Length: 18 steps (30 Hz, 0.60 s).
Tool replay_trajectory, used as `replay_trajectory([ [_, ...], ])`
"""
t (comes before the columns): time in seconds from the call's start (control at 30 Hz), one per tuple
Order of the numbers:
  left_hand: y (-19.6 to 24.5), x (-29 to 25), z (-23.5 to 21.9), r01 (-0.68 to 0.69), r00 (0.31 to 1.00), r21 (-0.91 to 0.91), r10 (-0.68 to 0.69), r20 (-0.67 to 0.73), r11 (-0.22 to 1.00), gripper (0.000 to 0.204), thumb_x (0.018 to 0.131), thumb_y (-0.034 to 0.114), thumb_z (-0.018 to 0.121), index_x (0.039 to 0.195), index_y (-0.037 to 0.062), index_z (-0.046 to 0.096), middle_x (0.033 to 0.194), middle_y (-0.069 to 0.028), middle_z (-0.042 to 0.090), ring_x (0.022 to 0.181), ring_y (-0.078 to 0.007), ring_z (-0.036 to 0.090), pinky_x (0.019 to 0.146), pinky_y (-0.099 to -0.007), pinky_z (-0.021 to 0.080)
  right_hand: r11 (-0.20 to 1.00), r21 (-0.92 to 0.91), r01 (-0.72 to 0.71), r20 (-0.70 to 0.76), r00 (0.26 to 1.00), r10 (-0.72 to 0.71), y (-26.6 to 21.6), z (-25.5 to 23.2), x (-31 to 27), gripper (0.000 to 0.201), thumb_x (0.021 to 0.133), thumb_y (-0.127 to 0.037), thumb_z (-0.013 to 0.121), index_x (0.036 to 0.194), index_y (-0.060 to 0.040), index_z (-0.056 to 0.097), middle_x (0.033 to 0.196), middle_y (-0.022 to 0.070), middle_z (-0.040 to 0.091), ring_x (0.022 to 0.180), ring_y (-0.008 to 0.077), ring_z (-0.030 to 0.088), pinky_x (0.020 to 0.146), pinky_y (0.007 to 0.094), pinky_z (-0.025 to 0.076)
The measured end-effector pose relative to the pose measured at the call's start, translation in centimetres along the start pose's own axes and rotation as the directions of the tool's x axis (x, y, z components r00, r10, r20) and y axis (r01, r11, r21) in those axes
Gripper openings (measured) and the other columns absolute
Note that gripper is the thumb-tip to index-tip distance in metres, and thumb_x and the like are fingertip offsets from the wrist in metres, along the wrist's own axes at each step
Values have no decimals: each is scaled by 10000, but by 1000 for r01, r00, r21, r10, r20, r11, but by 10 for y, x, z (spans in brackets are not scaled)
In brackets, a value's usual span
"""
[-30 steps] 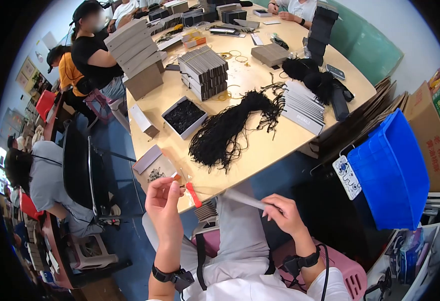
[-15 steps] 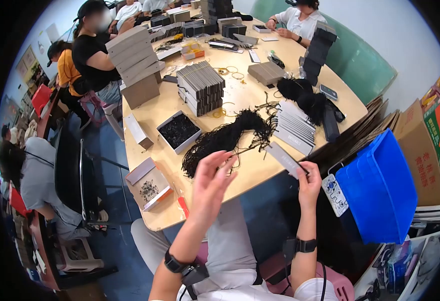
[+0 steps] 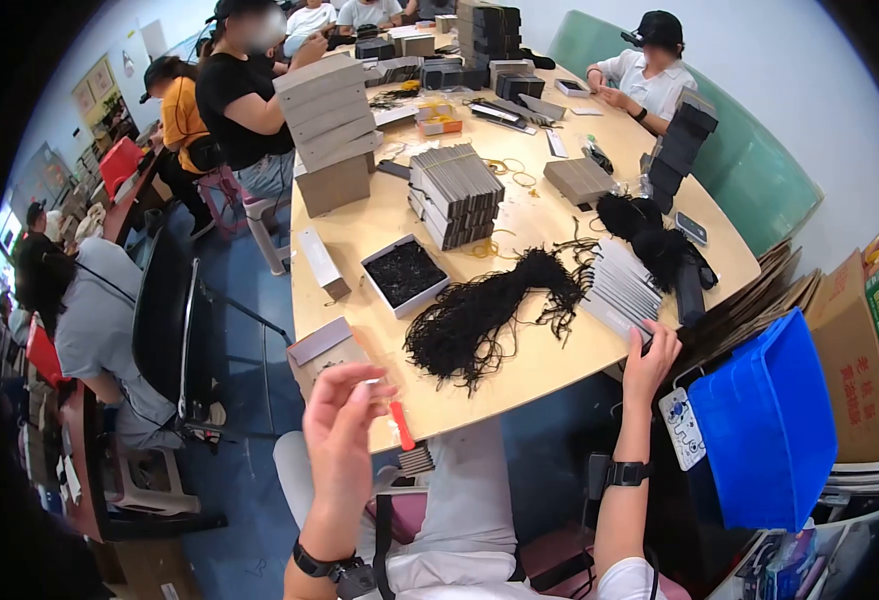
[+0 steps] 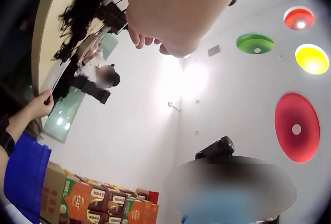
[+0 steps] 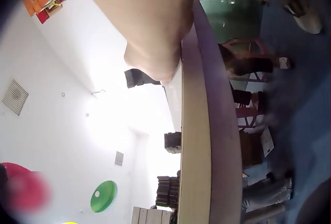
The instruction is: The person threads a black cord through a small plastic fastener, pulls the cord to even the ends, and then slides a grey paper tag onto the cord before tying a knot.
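Now right hand (image 3: 649, 358) down on card stack (image 3: 621, 290), left hand (image 3: 344, 415) lowered

We hold our left hand (image 3: 344, 410) raised in front of us, forearm upright, fingers loosely straightened and slightly spread, palm turned inward. Our right arm stretches forward and up, wrist strapped, and our right hand (image 3: 649, 358) reaches far to the right with its fingers extended.

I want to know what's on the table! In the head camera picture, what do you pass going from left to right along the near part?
Left hand → red tool → black cord bundle → grey card stack → right hand → blue bin.
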<state>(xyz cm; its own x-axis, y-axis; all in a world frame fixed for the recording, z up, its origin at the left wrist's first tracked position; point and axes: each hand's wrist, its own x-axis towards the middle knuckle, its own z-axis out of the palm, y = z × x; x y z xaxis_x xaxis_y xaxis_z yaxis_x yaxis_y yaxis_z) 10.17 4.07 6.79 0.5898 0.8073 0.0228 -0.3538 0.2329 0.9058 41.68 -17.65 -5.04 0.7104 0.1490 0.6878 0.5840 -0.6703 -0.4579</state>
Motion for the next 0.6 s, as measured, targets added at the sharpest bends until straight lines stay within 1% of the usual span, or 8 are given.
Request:
replay_trajectory([
  [0.1,-1,-7,-35,-59,995,106,67,-77,993,171,906,81,531,1060,7,539,1042,-88,610,884,-130,600,766,-226,443,989,-146,12,-73,997,-23,-17,5,1,305,790,-115,674,1073,-43,585,1104,118,534,1062,312,456,913,398,367],
  [0.2,-14,-10,-62,-114,978,430,176,-107,896,135,879,30,557,1013,9,561,986,-61,607,825,-117,578,715,-224,421,977,-192,93,-153,980,-124,-52,5,-1,286,772,-88,681,1040,-34,600,1035,108,566,1011,300,499,886,387,394],
  [0.23,-21,-10,-69,-144,966,576,242,-96,805,120,867,18,564,987,15,574,970,-60,601,819,-119,577,704,-232,426,981,179,72,82,993,-88,-66,6,-8,243,761,-77,689,989,-35,617,970,96,582,952,289,524,848,378,416],
  [0.27,-24,-11,-73,-164,950,707,302,-75,688,107,856,7,571,961,21,587,954,-58,595,814,-121,576,693,-241,430,859,510,-44,311,941,-136,-81,6,-17,201,750,-67,696,938,-37,634,906,84,597,893,278,549,810,370,438],
  [0.3,-19,-13,-70,-162,941,792,334,-56,588,112,827,-6,580,932,26,603,940,-81,575,827,-170,575,679,-276,441,816,577,30,349,894,-280,-103,3,-26,169,738,-67,708,892,-42,643,852,72,595,841,268,556,770,358,451],
  [0.33,-19,-11,-73,-162,938,796,342,-61,583,112,827,-6,580,932,26,603,940,-81,575,827,-170,575,679,-276,441,758,645,98,369,829,-421,-126,-1,-33,139,726,-67,719,846,-47,652,799,61,593,789,257,564,731,345,464],
  [0.4,-24,-9,-83,-185,901,936,432,40,300,143,810,-9,584,946,28,606,940,-105,556,855,-235,559,697,-317,447,737,641,214,411,715,-565,-161,-7,-42,154,711,-98,739,837,-61,659,805,60,577,791,244,554,710,330,469],
  [0.6,-17,19,-93,-190,874,977,470,124,95,155,775,41,626,929,59,630,874,-87,524,842,-269,528,697,-368,453,749,565,347,439,642,-629,-181,15,-56,104,721,-106,705,766,-69,618,785,49,510,811,231,514,712,332,448],
])
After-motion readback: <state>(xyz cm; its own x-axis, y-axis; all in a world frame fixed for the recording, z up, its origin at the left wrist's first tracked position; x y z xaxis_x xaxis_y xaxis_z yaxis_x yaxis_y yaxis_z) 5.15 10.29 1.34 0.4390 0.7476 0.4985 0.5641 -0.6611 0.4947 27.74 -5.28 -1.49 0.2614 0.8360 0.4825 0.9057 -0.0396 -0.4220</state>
